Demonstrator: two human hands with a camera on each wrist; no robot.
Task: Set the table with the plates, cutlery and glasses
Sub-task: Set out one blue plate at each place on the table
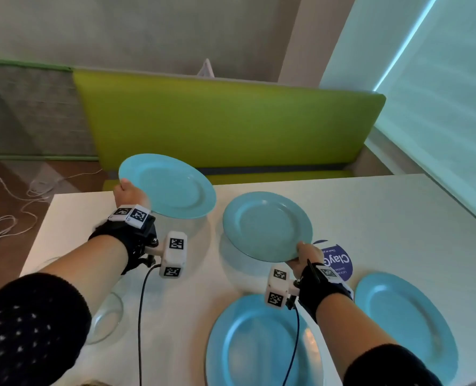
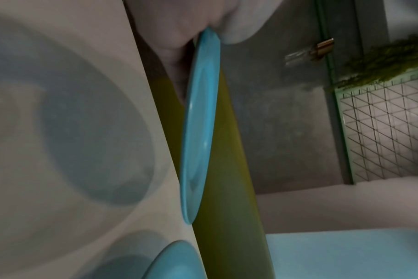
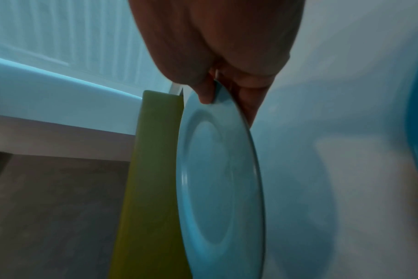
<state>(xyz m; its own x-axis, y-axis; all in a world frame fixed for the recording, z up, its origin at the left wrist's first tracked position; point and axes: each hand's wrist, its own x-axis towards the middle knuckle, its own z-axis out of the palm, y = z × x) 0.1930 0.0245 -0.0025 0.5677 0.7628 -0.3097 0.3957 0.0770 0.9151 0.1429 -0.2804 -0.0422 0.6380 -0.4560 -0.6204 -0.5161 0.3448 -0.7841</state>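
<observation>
My left hand (image 1: 127,190) grips the near-left rim of a small blue plate (image 1: 170,186), held in the air over the far left part of the white table (image 1: 384,213); the left wrist view shows that plate (image 2: 198,120) edge-on, pinched at its rim. My right hand (image 1: 303,256) pinches the near-right rim of a second small blue plate (image 1: 264,225), lifted above the table's middle; that plate (image 3: 217,181) shows in the right wrist view under my thumb. Two large blue plates lie flat near me, one at the centre (image 1: 248,344) and one to the right (image 1: 406,324).
A clear glass bowl (image 1: 106,319) sits at the near left of the table, partly behind my left arm. A purple round sticker (image 1: 339,260) lies beside my right hand. A green bench (image 1: 231,126) stands behind the table; white cables (image 1: 14,213) lie on the floor at left.
</observation>
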